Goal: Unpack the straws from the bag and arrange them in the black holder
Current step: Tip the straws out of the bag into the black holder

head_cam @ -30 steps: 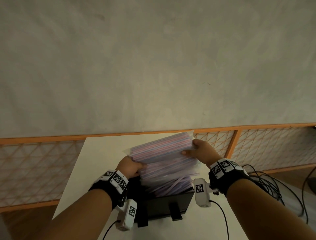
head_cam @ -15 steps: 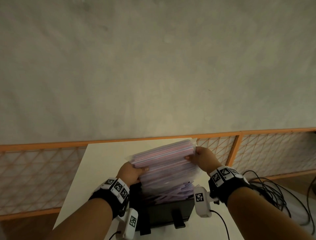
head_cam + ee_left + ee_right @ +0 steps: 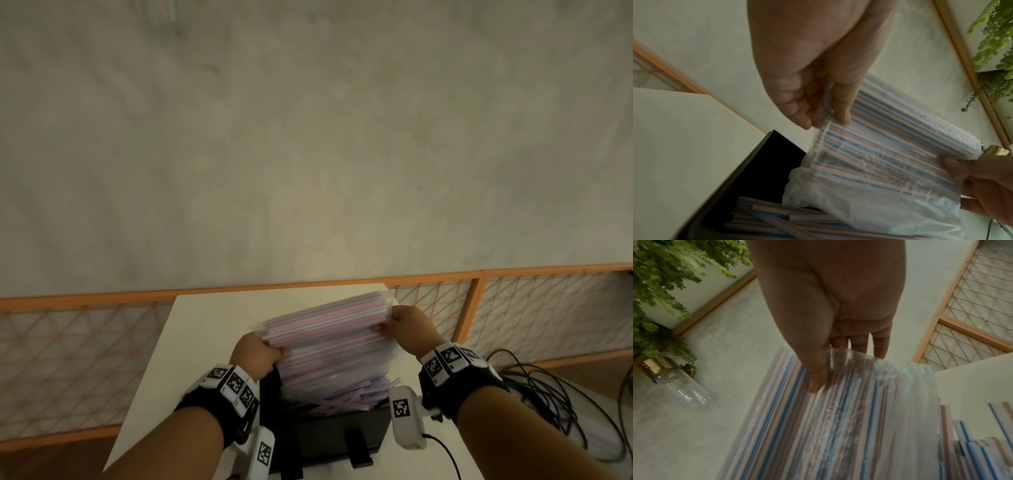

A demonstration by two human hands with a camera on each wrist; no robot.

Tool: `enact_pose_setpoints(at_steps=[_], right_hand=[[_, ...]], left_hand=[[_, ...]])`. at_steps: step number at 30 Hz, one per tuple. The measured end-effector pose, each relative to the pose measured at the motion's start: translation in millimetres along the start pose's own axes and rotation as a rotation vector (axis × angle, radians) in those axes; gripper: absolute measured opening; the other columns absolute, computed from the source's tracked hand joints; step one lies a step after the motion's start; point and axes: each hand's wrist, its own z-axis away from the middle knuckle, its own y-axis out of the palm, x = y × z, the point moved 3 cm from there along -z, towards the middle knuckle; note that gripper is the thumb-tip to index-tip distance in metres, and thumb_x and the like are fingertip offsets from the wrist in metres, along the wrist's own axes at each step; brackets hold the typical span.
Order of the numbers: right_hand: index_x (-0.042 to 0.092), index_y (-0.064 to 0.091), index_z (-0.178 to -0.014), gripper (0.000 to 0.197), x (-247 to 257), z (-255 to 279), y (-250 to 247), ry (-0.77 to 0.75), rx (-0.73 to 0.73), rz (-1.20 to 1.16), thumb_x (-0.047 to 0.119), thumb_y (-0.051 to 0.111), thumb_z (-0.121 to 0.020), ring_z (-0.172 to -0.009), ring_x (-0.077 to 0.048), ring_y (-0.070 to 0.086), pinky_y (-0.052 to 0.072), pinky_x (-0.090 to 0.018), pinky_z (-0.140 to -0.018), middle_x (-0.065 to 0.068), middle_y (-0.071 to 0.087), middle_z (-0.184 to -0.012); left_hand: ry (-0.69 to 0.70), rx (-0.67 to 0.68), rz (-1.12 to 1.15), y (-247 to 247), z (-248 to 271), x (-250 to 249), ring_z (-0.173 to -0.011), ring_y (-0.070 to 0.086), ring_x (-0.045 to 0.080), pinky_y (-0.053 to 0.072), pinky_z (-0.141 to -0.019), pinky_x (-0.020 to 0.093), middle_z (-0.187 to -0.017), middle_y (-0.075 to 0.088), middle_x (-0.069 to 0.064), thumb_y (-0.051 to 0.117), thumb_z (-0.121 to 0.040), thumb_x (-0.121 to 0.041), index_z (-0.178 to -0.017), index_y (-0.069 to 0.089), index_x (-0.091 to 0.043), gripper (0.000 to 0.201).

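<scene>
- Barely moving since a second ago, both hands are still tipping the bag [image 3: 325,329] over the holder [image 3: 329,435].
- Left hand [image 3: 255,354] and right hand [image 3: 407,329] are pinching its ends.
- Straws [image 3: 346,399] are spilling in, so emptying's probably midway.

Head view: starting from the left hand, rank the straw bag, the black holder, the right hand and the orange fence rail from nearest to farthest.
1. Straw bag: pinched by the left hand at its near end.
2. Black holder: just below, beside the wrist.
3. Right hand: across the bag, gripping the other end.
4. Orange fence rail: beyond the table's far edge.
</scene>
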Motion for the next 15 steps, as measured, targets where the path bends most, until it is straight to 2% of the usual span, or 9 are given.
enact_pose_setpoints(at_steps=[3,7,10,12,14,15], right_hand=[[0.004,0.073,-0.089,0.026,-1.4,-0.7,0.4,0.008,-0.006,0.006,0.029,0.071,-0.081,-0.087,-0.033,0.064,0.047,-0.034,-0.073,-0.017,0.072,-0.089],[-0.001,0.071,-0.084,0.031,-1.2,0.0,0.2,0.043,-0.004,0.043,0.031,0.070,-0.081,-0.068,-0.020,0.052,0.037,-0.027,-0.055,-0.007,0.060,-0.072],[0.000,0.070,-0.081,0.028,-0.8,-0.2,0.2,0.053,-0.007,0.019,0.028,0.071,-0.081,-0.066,-0.018,0.051,0.036,-0.026,-0.054,-0.007,0.060,-0.071],[0.000,0.069,-0.080,0.026,1.1,0.2,-0.3,0.055,-0.004,-0.003,0.026,0.070,-0.082,-0.067,-0.018,0.051,0.037,-0.027,-0.058,-0.013,0.063,-0.074],[-0.005,0.068,-0.085,0.031,1.5,-1.3,-0.2,0.042,-0.008,-0.034,0.025,0.069,-0.082,-0.069,-0.020,0.052,0.038,-0.029,-0.062,-0.024,0.066,-0.080],[-0.006,0.069,-0.087,0.032,2.2,-1.4,-0.7,0.043,-0.011,-0.045,0.026,0.069,-0.081,-0.070,-0.020,0.052,0.038,-0.029,-0.064,-0.024,0.066,-0.081]], left_hand=[[0.000,-0.018,-0.048,-1.4,-0.7,0.1,-0.089,0.069,0.029,0.056,-0.087,0.044,-0.092,0.073,0.012,0.079,-0.071,-0.005,-0.078,0.068,-0.022,0.022],[-0.014,-0.032,-0.115,-3.5,-3.0,-0.7,-0.085,0.070,0.031,0.057,-0.084,0.046,-0.081,0.071,0.012,0.076,-0.070,-0.002,-0.070,0.067,-0.020,0.020],[0.000,-0.033,-0.141,-4.8,-2.3,-5.6,-0.084,0.070,0.032,0.058,-0.082,0.048,-0.082,0.072,0.016,0.076,-0.065,-0.002,-0.068,0.066,-0.018,0.019],[0.017,-0.039,-0.145,-5.6,-0.6,-9.2,-0.085,0.069,0.030,0.057,-0.083,0.043,-0.085,0.071,0.015,0.079,-0.064,-0.004,-0.071,0.064,-0.018,0.022],[0.032,-0.036,-0.120,-6.1,0.2,-11.2,-0.086,0.066,0.025,0.053,-0.082,0.032,-0.086,0.068,0.009,0.082,-0.066,-0.002,-0.082,0.064,-0.017,0.029],[0.035,-0.027,-0.114,-6.3,1.1,-12.3,-0.086,0.065,0.023,0.051,-0.081,0.030,-0.087,0.067,0.007,0.082,-0.066,-0.002,-0.087,0.064,-0.016,0.031]])
